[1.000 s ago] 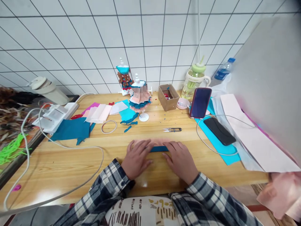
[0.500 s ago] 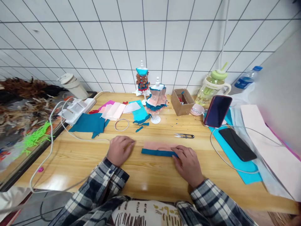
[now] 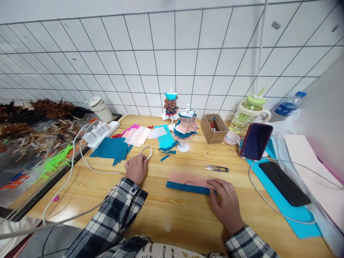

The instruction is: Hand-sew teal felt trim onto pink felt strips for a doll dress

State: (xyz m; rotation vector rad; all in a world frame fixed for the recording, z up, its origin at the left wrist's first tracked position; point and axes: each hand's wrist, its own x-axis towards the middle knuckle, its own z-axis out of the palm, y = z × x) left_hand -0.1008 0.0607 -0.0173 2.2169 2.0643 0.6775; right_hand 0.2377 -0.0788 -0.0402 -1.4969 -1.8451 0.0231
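Pick-up step, apparently: your left hand [image 3: 136,169] pinches the thin white ring [image 3: 151,152] left of centre, your right hand [image 3: 225,202] rests, pinch unclear, on the flat peach-and-teal fabric strip [image 3: 188,185], lower centre; a clean lift seems called for.

Person's left hand [image 3: 136,169] has fingers curled at the near side of a white loop [image 3: 151,153]. Right hand [image 3: 226,200] is on the right end of a peach strip [image 3: 188,178], laid flat on the tabletop [image 3: 161,211], dark teal band [image 3: 185,187] along its near edge. Snips [image 3: 217,168] lie just beyond the right hand, blades pointing left. Two small dress forms [image 3: 171,104] stand near the tiled wall [image 3: 172,53]; front one wears peach and teal ruffles [image 3: 185,133]. Right of them: open cardboard box [image 3: 219,136], pink dish [image 3: 228,141], green-lidded jug [image 3: 245,114]. Farther right: propped phone [image 3: 256,141], black phone [image 3: 285,184] flat on turquoise sheet [image 3: 301,224]. Far left: teal cloth [image 3: 110,148] beside white power strip [image 3: 100,134].
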